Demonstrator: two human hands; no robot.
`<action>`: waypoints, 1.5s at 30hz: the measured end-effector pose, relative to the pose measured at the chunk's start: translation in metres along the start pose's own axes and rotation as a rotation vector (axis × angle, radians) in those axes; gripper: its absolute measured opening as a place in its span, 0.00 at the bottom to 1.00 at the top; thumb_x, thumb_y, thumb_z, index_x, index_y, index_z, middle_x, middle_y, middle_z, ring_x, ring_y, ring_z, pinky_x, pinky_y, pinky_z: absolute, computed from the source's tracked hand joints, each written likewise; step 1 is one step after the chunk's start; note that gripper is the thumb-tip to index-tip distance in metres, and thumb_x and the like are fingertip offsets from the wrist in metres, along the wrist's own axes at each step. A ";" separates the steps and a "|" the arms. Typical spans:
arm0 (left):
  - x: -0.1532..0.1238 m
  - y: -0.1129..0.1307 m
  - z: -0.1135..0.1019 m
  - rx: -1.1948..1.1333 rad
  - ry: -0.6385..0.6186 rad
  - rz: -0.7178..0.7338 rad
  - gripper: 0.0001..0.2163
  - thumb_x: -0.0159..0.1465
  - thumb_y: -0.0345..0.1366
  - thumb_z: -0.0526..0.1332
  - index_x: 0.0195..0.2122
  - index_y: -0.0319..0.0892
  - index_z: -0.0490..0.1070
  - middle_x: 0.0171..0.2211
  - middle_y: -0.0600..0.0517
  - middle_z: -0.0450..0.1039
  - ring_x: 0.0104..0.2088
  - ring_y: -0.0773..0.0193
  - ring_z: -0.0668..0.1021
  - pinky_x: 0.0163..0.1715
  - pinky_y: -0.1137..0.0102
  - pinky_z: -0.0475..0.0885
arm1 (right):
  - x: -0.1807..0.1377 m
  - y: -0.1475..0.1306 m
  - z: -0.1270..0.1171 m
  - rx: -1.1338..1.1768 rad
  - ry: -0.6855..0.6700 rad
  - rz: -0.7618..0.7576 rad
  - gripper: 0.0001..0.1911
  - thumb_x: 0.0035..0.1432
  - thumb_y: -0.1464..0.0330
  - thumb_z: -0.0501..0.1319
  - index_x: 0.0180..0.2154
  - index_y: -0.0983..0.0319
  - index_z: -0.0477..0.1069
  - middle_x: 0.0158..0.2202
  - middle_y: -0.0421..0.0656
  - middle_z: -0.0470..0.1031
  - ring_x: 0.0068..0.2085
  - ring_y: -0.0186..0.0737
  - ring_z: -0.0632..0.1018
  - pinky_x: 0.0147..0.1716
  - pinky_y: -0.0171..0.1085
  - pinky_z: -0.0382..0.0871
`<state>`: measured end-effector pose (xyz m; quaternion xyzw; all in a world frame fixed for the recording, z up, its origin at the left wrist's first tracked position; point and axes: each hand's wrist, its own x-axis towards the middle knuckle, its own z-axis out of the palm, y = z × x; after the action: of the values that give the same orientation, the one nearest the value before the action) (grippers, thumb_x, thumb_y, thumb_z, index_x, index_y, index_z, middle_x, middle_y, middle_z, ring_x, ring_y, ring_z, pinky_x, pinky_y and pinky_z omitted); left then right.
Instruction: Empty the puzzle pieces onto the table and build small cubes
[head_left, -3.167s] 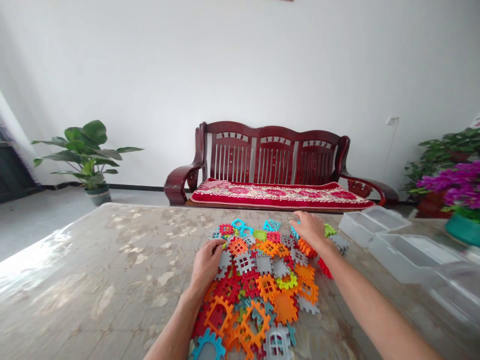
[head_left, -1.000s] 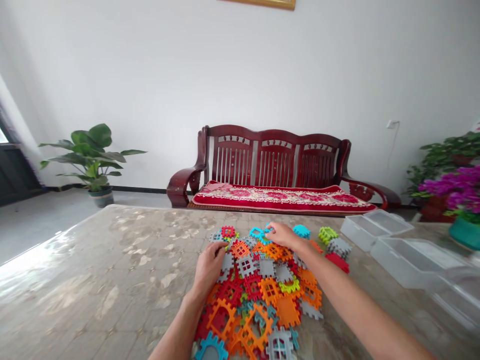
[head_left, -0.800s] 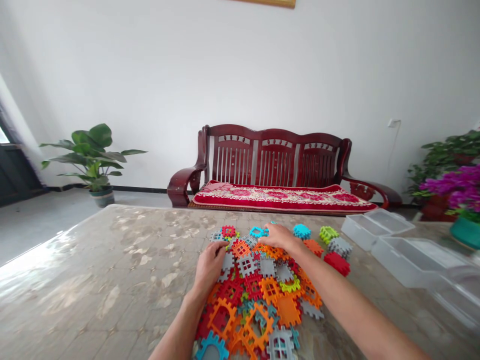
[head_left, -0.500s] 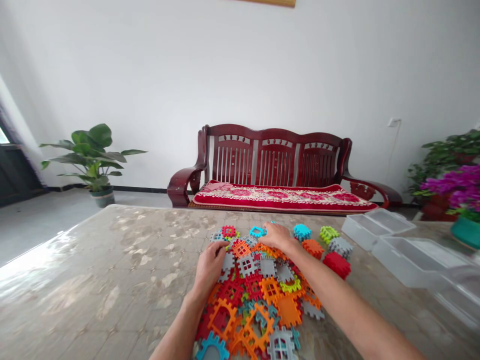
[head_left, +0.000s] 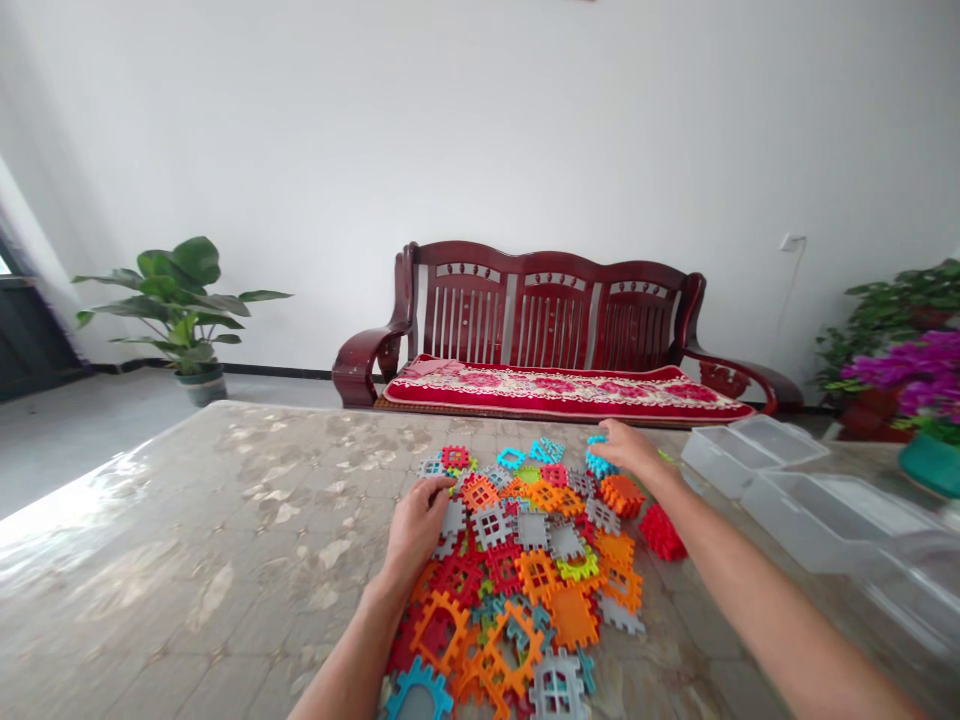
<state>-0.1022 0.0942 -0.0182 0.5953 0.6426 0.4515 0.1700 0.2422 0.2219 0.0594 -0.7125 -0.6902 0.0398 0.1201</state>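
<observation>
A heap of flat, toothed plastic tiles (head_left: pixel 525 580) in orange, red, grey, blue and green lies on the marbled table (head_left: pixel 210 540). My left hand (head_left: pixel 417 526) rests palm down on the heap's left edge, fingers curled over grey tiles. My right hand (head_left: pixel 630 452) reaches to the far right of the heap, fingers closed on a blue tile above a small blue stack (head_left: pixel 598 466). Just in front of that hand sit an orange stack (head_left: pixel 621 494) and a red stack (head_left: pixel 661 530).
Clear plastic bins (head_left: pixel 795 500) line the table's right side. A potted plant with purple flowers (head_left: pixel 919 400) stands at the far right. Beyond the table are a dark wooden bench (head_left: pixel 555 350) with a red cushion and a leafy floor plant (head_left: pixel 180 310).
My right hand has moved from the far middle of the heap over to the right, onto the blue stack. My left hand has stayed put. The view tilted slightly.
</observation>
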 end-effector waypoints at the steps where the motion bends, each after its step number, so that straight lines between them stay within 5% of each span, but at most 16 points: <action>1: 0.000 0.001 0.000 -0.002 0.001 0.000 0.14 0.59 0.37 0.53 0.39 0.44 0.77 0.41 0.50 0.79 0.44 0.59 0.78 0.48 0.66 0.70 | -0.002 0.001 0.002 -0.018 0.001 0.005 0.32 0.47 0.60 0.63 0.55 0.61 0.67 0.50 0.52 0.76 0.48 0.51 0.77 0.40 0.38 0.66; 24: 0.000 0.000 0.000 0.001 -0.008 -0.004 0.14 0.60 0.37 0.53 0.39 0.44 0.77 0.42 0.50 0.78 0.44 0.59 0.78 0.49 0.66 0.70 | -0.018 -0.009 0.002 -0.177 -0.045 0.102 0.24 0.52 0.57 0.58 0.47 0.64 0.73 0.46 0.59 0.76 0.47 0.58 0.77 0.39 0.44 0.68; 29: 0.000 -0.002 0.001 0.003 -0.007 -0.008 0.14 0.60 0.37 0.53 0.39 0.44 0.77 0.42 0.51 0.79 0.44 0.60 0.78 0.48 0.67 0.70 | -0.019 -0.032 0.006 -0.132 0.125 -0.135 0.22 0.54 0.61 0.59 0.50 0.61 0.72 0.50 0.54 0.75 0.51 0.55 0.73 0.46 0.46 0.66; 34: 0.000 0.001 -0.001 -0.007 -0.008 -0.025 0.14 0.59 0.37 0.53 0.39 0.44 0.77 0.42 0.50 0.79 0.44 0.59 0.78 0.48 0.66 0.70 | -0.012 -0.066 0.033 -0.003 0.000 -0.285 0.17 0.53 0.71 0.59 0.45 0.54 0.76 0.45 0.42 0.79 0.47 0.43 0.76 0.45 0.37 0.67; 45: -0.001 0.000 0.000 -0.024 -0.004 -0.016 0.14 0.60 0.36 0.53 0.39 0.44 0.77 0.42 0.50 0.79 0.44 0.60 0.78 0.49 0.66 0.70 | 0.002 -0.101 0.076 0.079 -0.164 -0.580 0.20 0.49 0.79 0.59 0.41 0.55 0.78 0.50 0.39 0.76 0.51 0.39 0.73 0.51 0.33 0.62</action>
<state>-0.1017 0.0936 -0.0182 0.5890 0.6416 0.4564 0.1820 0.1273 0.2350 0.0086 -0.4751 -0.8700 0.0881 0.0978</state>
